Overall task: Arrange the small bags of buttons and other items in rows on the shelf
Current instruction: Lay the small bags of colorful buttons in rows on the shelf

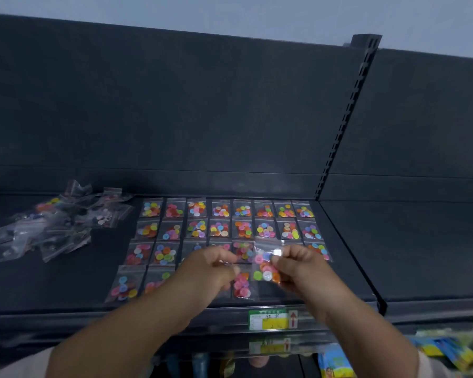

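**Right fingers [281, 260] pinching a bag [266, 271] over the shelf [347, 268]**

Thumb and forefinger are clamping the bag's top edge, and it is hanging just above the front rows, right of the middle. Left fingers [221, 259] are curling together just beside it; blur is hiding whether they are gripping anything. Rows [224, 219] of button bags are lying flat from the back edge toward the front edge. A loose pile [55, 225] is sitting near the back edge, well left of the rows. A label [268, 320] is hanging on the front edge.
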A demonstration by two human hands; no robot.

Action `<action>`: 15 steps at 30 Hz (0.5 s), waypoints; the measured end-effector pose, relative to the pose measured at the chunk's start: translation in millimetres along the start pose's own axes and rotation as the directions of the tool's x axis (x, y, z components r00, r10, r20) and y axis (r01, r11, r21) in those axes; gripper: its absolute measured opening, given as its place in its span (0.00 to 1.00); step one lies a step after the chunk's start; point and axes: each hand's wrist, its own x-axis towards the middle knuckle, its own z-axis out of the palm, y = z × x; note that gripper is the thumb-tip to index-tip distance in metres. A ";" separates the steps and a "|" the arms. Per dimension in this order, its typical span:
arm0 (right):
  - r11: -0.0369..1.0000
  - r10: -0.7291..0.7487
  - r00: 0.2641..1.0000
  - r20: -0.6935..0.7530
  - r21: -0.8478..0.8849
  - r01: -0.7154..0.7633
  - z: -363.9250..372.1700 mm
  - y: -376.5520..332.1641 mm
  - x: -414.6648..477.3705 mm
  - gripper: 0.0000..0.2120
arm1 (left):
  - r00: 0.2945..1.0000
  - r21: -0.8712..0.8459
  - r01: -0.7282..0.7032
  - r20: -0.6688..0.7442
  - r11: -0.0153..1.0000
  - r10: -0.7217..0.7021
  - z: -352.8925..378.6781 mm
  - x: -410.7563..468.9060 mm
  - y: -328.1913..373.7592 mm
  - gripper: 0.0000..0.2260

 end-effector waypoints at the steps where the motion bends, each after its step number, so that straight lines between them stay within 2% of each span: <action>1: 0.999 0.008 0.999 -0.031 -0.047 -0.010 -7.4 0.9 4.2 0.12 | 0.999 0.066 -0.033 -0.006 0.997 0.034 -0.8 1.1 -2.8 0.05; 4: 0.986 0.016 0.993 -0.113 -0.164 -0.035 -21.0 3.3 14.2 0.07 | 0.993 0.217 -0.109 -0.020 0.970 0.116 -2.6 4.8 -11.8 0.06; 7: 0.954 -0.009 0.989 -0.149 -0.298 -0.036 -23.0 8.0 22.1 0.03 | 0.989 0.242 -0.134 -0.033 0.961 0.146 -3.6 6.1 -17.2 0.06; 11: 0.872 -0.029 0.987 -0.161 -0.486 -0.054 -19.0 18.5 30.3 0.05 | 0.985 0.288 -0.150 -0.036 0.946 0.167 -3.8 7.1 -21.8 0.06; 15: 0.797 -0.050 0.988 -0.149 -0.602 -0.051 -14.5 24.9 32.9 0.08 | 0.980 0.329 -0.167 -0.052 0.929 0.194 -5.1 5.6 -24.6 0.06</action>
